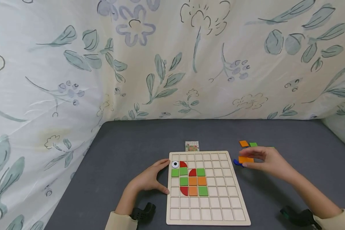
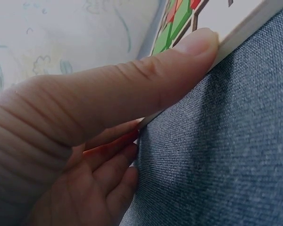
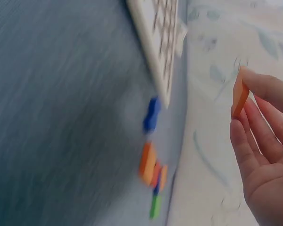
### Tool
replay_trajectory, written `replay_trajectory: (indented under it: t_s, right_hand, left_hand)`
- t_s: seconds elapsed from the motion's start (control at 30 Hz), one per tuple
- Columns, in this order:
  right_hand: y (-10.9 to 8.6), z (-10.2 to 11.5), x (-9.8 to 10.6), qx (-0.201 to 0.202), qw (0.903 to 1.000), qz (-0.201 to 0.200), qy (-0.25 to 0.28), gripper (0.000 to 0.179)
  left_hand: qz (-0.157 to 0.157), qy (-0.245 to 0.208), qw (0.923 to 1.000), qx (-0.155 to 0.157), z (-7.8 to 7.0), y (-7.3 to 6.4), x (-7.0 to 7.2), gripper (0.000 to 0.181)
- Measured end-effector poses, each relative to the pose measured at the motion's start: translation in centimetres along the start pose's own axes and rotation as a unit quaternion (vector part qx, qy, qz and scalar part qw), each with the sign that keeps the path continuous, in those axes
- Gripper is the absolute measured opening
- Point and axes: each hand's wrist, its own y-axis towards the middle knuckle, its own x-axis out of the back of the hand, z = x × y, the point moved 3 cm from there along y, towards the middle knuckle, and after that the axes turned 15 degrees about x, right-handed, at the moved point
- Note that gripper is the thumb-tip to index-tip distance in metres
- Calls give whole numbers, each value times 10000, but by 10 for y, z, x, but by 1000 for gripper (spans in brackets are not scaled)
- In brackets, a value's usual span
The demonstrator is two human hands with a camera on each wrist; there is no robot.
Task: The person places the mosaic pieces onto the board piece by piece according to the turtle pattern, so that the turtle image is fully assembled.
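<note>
A pale wooden grid board (image 1: 187, 212) lies on the dark cloth, bearing green, orange and red tiles and a round white eye tile (image 1: 175, 164). At its left edge rests my left hand (image 1: 148, 179), thumb near the middle of that side and fingers further up. The left wrist view shows the thumb (image 2: 179, 66) touching the board's side. To the right of the board, my right hand (image 1: 268, 161) pinches an orange square tile (image 3: 240, 93) between thumb and fingertips, raised over the cloth. A blue piece (image 1: 237, 162) lies below it, partly hidden.
Loose tiles lie beyond the right hand, among them an orange one (image 1: 243, 143) and a green one (image 1: 253, 144); the hand hides others. A small picture card (image 1: 192, 146) sits against the board's far edge. A floral curtain (image 1: 172, 64) hangs behind the table.
</note>
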Motion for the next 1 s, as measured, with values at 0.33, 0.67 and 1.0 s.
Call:
replay_trajectory:
  t_s: [0.33,0.67,1.0]
  right_hand:
    - [35,30,-39,387,9984,212,356,33]
    - [52,35,-70,540,9952,542,606,31]
    - [49,20,-88,688,9923,703,751,29]
  left_hand:
    - [-9,-6,10000,2,1,2,1,105]
    - [35,-21,10000,-17,1,3,3,105]
    - [71,-25,10000,38,-1,2,5,104]
